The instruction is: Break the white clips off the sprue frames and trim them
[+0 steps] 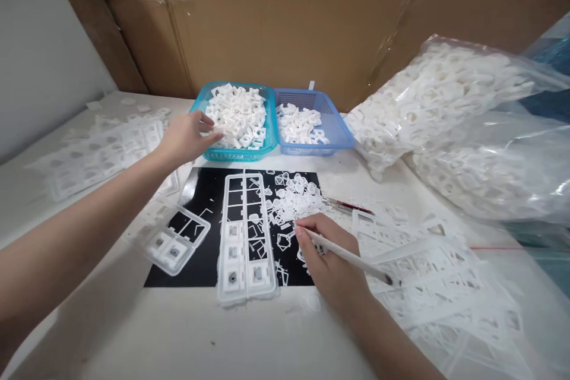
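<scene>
My left hand (189,135) is over the left edge of a teal basket (236,155) heaped with small white plastic pieces (238,113). Its thumb and fingers are apart, and nothing shows between them. My right hand (332,255) grips a slim white pen-like tool (351,256) with a dark back end; the tip is too small to make out. Left of that hand, a long white plastic frame (225,261) lies on a black mat (205,273), with several square parts in its lower cells. Thin white offcuts (296,199) are piled just beyond the tool.
A blue basket (336,124) with fewer white pieces touches the teal one. Clear bags (445,95) of white parts bulge at the right. Cut frames (449,285) are stacked at the front right, more frames (107,154) at the left. Red tweezer-like tools (350,206) lie by the offcuts.
</scene>
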The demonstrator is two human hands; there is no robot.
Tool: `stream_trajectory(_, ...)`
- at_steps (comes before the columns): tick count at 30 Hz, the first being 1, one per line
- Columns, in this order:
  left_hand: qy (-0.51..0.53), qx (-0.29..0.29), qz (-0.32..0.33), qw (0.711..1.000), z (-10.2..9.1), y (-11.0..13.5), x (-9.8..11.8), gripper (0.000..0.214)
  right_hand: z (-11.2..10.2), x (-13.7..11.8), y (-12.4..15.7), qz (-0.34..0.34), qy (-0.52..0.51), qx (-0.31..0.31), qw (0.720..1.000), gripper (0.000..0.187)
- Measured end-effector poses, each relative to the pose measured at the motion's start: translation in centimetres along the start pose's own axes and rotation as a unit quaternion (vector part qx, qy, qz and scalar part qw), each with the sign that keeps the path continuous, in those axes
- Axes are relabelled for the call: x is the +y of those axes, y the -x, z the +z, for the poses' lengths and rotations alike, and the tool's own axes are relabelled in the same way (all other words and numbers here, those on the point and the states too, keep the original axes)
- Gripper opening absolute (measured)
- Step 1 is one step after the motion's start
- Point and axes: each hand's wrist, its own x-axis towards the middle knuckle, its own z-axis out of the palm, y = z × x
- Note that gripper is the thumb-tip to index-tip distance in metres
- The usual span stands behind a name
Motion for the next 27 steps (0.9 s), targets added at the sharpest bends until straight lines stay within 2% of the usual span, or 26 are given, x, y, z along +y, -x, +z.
stream_trajectory(3, -0.009, 0.004, 0.074, 0.997, -0.6, 1.6, 1.4, 0.051, 0.1, -0.1, 0.1, 0.012, -0.028, -0.009, 0.999, 0.011)
stream_trajectory(5, -0.003, -0.007, 0.144, 0.99, -0.8, 4.1, 2.5, 0.038, 0.4, -0.2, 0.3, 0.024, -0.043, -0.013, 0.999, 0.005)
stream_trajectory(7, 0.016, -0.122, 0.229, 0.966, -0.8, 7.3, 3.2, 0.023, 0.9, -0.4, 0.4, 0.032, -0.05, -0.018, 0.998, 0.005)
stream_trajectory(8, 0.023, -0.167, 0.245, 0.955, -0.6, 8.9, 3.3, 0.023, 1.2, -0.5, 0.5, 0.035, -0.054, -0.022, 0.998, 0.006)
stream_trajectory(10, 0.04, -0.231, 0.215, 0.948, -0.1, 11.6, 3.1, 0.023, 2.0, -0.9, 0.5, 0.037, -0.068, -0.029, 0.997, 0.009)
stream_trajectory(13, 0.092, -0.25, 0.17, 0.949, 0.8, 13.4, 2.2, 0.021, 3.2, -1.6, 0.3, 0.036, -0.102, -0.048, 0.993, 0.009)
stream_trajectory(18, 0.173, -0.254, 0.147, 0.94, 1.5, 13.3, 1.2, 0.015, 4.7, -2.0, 0.0, 0.03, -0.11, -0.086, 0.99, 0.021)
stream_trajectory(23, 0.2, -0.269, 0.11, 0.936, 1.4, 13.3, 1.3, 0.012, 5.1, -2.1, 0.1, 0.029, -0.086, -0.097, 0.991, 0.022)
stream_trajectory(25, 0.213, -0.277, 0.092, 0.932, 1.3, 13.3, 1.5, 0.011, 5.3, -2.2, 0.4, 0.001, -0.046, -0.1, 0.994, 0.021)
stream_trajectory(27, 0.231, -0.285, 0.079, 0.927, 1.2, 13.2, 1.6, 0.011, 5.6, -2.2, 0.7, -0.062, 0.009, -0.094, 0.994, 0.021)
